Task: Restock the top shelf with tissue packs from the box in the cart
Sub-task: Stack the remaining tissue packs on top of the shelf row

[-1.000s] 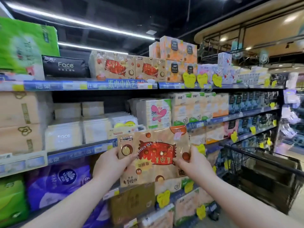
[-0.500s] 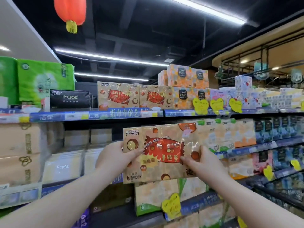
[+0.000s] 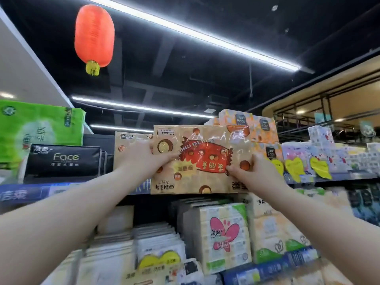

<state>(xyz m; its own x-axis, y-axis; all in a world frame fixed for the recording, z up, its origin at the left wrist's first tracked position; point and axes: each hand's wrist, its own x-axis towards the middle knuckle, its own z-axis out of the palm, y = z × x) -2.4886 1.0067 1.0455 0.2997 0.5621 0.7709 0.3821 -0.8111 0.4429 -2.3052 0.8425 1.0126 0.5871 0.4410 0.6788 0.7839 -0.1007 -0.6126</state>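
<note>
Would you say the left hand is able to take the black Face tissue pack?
Probably not: the left hand grips the brown candy-print tissue pack, though the black Face tissue pack sits unobstructed.

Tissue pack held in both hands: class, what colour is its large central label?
Red label on the tan tissue pack; head view shows it best.

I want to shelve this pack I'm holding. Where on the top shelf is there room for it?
Shelf level looks packed: green pack, black Face packs, a matching brown pack and orange Face boxes stand side by side. Open room shows only above the black and brown packs. The held pack hides the rest.
</note>
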